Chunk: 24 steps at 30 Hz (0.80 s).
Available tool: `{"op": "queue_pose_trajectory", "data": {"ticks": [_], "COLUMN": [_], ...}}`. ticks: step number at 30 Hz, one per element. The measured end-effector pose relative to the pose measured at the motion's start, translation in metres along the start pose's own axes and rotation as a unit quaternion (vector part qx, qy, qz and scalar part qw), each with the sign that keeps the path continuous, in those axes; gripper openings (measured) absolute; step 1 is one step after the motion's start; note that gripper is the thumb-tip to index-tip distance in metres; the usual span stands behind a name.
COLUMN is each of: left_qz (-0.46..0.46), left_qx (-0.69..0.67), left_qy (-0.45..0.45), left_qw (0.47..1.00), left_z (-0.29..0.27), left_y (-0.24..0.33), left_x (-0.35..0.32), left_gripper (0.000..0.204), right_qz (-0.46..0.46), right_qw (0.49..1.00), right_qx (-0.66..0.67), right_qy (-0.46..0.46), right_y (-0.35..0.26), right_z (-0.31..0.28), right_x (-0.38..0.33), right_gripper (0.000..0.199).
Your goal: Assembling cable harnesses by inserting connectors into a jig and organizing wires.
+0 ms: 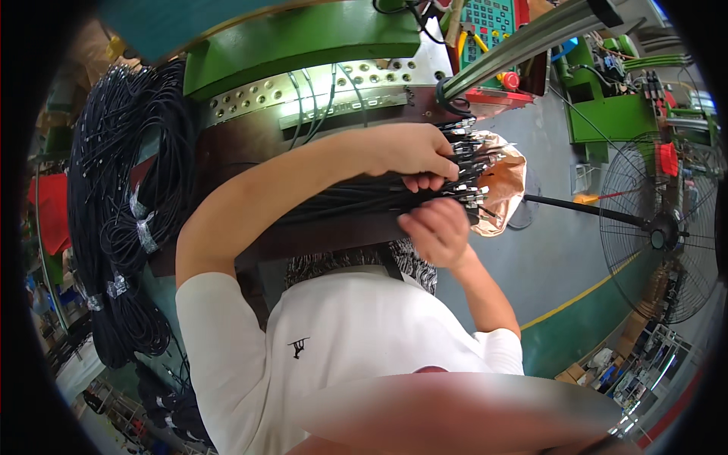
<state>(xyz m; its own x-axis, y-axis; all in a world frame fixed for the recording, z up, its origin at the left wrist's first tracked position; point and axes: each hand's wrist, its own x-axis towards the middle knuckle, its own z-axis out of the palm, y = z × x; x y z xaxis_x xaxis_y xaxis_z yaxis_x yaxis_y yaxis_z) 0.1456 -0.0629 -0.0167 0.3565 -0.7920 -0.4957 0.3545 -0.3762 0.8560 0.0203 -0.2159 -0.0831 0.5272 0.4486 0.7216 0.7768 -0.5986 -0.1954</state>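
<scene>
White shirt (356, 322) closest; left hand (413, 154) and right hand (438, 231) at the black cables (349, 200)

Left hand: fingers curled, turned right, against the metal-tipped cable ends (472, 196). Contact point hidden, so can't tell if it's pinching one. Right hand: half curled, motion-blurred, near side of the same ends; can't tell if anything is in it.

Cables lie lengthwise on the dark brown surface (307, 244), tips to the right, next to a crumpled tan bag (506, 186).

Room, left to right: big hanging mass of black coils (125, 182), tied with shiny wraps (145, 233); green machine beam (303, 47) over a perforated metal plate (262, 96); teal keypad panel (489, 23) with a red button (509, 80); grey floor (531, 280) with a yellow line (572, 302); black-caged fan (663, 227).

Counts: at least three shiny wraps, four thin cords (332, 87) across the plate, one bag, one keypad panel, one fan. Cables on the surface: too tangled to count.
</scene>
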Motion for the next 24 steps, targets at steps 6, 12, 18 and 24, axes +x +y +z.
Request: {"op": "queue_pose_trajectory", "data": {"ticks": [6,12,18,24], "left_qz": [0.132,0.201,0.186,0.174], "left_qx": [-0.212,-0.302,-0.338,-0.37], "left_qy": [0.099,0.273,0.291,0.31], "left_qw": [0.963,0.891,0.875,0.858], "left_z": [0.062,0.093,0.089,0.089], "left_y": [-0.017,-0.06,-0.082,-0.082], "left_x": [-0.054,-0.059,-0.077,-0.078], "left_gripper": [0.017,0.027,0.032,0.028], "right_qz": [0.35,0.483,0.177,0.06], "right_qw": [0.842,0.674,0.964,0.959], "right_qx": [0.402,0.552,0.13,0.154], "right_qy": [0.086,-0.087,-0.148,-0.231], "right_y": [0.005,0.005,0.077,0.09], "right_z": [-0.016,-0.008,0.031,0.077], "right_x": [0.012,0.082,0.112,0.11], "right_gripper": [0.04,0.03,0.021,0.028]}}
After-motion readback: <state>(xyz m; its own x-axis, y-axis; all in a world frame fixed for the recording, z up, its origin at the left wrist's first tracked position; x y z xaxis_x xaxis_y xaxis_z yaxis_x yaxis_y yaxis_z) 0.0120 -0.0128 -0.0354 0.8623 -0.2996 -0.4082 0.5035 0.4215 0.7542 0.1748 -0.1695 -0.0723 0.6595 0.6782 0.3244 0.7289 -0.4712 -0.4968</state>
